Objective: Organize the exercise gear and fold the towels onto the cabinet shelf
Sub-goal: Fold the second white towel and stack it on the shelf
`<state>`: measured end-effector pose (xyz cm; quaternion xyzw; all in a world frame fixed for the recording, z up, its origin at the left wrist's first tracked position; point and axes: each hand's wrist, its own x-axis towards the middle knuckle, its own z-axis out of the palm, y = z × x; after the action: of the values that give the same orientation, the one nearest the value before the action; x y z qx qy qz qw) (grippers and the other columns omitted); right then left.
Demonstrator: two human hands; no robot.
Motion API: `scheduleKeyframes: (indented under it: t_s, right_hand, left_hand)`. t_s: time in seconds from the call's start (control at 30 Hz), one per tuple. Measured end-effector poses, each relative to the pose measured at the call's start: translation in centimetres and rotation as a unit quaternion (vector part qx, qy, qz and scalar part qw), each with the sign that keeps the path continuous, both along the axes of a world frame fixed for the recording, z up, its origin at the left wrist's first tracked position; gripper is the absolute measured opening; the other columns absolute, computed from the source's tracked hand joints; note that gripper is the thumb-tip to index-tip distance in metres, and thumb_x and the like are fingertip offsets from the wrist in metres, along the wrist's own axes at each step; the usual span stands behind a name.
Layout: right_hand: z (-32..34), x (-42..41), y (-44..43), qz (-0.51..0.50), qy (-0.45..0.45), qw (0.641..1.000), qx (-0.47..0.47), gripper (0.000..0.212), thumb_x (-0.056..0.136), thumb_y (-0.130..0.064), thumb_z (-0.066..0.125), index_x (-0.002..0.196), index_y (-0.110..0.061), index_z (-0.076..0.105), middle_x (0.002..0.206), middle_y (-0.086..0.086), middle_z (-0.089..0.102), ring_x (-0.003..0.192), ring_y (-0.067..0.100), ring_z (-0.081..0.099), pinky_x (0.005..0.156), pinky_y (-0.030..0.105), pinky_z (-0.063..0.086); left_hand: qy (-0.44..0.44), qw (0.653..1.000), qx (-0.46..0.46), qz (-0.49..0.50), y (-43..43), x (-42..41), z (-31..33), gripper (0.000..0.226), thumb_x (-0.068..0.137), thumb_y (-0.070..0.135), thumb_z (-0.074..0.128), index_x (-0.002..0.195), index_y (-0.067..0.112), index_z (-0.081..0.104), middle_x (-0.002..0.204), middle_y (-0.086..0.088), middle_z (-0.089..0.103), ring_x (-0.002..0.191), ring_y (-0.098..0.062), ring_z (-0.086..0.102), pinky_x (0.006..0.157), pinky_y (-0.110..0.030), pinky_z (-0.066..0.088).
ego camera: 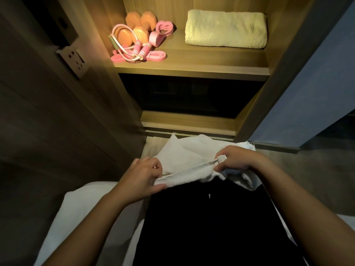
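A white towel point(192, 150) lies loose over my lap, low in front of the cabinet. My left hand point(143, 176) pinches its near edge at the left. My right hand point(233, 160) grips a bunched part of the same edge at the right. On the lit cabinet shelf point(192, 64) a folded cream towel point(226, 28) lies at the right. At the shelf's left sit orange dumbbells point(134, 28), a pink skipping rope point(134, 50), a pink hand grip point(160, 33) and a flat pink band point(157, 55).
Below the lit shelf a dark compartment point(190, 96) opens. A wall socket point(74, 60) sits on the wood panel at the left. A blue-grey door point(311, 93) stands at the right. White bedding point(80, 208) lies under my dark trousers point(211, 227).
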<state>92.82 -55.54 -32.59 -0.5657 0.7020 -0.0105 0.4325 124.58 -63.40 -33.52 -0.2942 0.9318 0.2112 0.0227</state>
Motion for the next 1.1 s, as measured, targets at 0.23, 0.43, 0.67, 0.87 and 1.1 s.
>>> scheduleKeyframes:
  t_s: [0.23,0.43,0.67,0.87,1.1]
  right_hand:
    - [0.5,0.2,0.0,0.001,0.005,1.000,0.009,0.011,0.082,-0.034,0.074,0.089,-0.030,0.067,0.098,-0.005,0.065,0.097,0.017,0.058,0.084,0.030,0.045]
    - [0.6,0.6,0.4,-0.006,0.005,1.000,-0.001,0.009,0.081,-0.032,0.075,0.081,-0.027,0.068,0.089,-0.005,0.066,0.092,0.018,0.059,0.081,0.030,0.047]
    - [0.9,0.9,0.8,0.001,0.015,1.000,-0.012,0.013,0.083,-0.030,0.074,0.084,-0.018,0.068,0.096,0.004,0.067,0.094,0.020,0.059,0.081,0.030,0.046]
    - [1.3,1.0,0.9,0.037,0.024,0.999,-0.020,0.016,0.085,-0.029,0.072,0.090,-0.015,0.068,0.103,0.002,0.063,0.100,0.022,0.057,0.085,0.031,0.045]
    - [0.8,0.5,1.4,0.037,0.017,0.999,-0.030,0.031,0.084,-0.034,0.073,0.102,-0.009,0.068,0.104,0.002,0.060,0.098,0.021,0.055,0.080,0.029,0.042]
  left_hand:
    - [-0.066,0.993,0.062,0.081,-1.8,5.5,-2.4,0.015,0.081,0.043,0.072,0.086,0.031,0.067,0.101,0.017,0.061,0.103,-0.004,0.048,0.091,-0.036,0.043]
    - [-0.020,0.978,0.074,0.192,-2.8,7.1,-2.8,0.009,0.089,0.023,0.068,0.082,0.025,0.063,0.114,0.010,0.055,0.102,-0.011,0.054,0.091,-0.036,0.048]
    - [0.342,0.820,0.245,0.388,-3.3,3.4,-0.3,0.026,0.094,0.008,0.058,0.085,0.031,0.068,0.085,0.006,0.066,0.086,-0.018,0.061,0.073,-0.031,0.049]
    - [0.311,0.857,0.291,0.292,-5.3,-2.4,1.4,0.021,0.095,0.014,0.058,0.091,0.029,0.073,0.089,0.010,0.071,0.086,-0.006,0.065,0.071,-0.019,0.051]
    - [0.081,0.890,0.335,0.299,-8.0,-9.7,-2.2,0.028,0.099,0.036,0.054,0.120,0.019,0.063,0.111,-0.001,0.065,0.104,-0.022,0.060,0.092,-0.043,0.052]
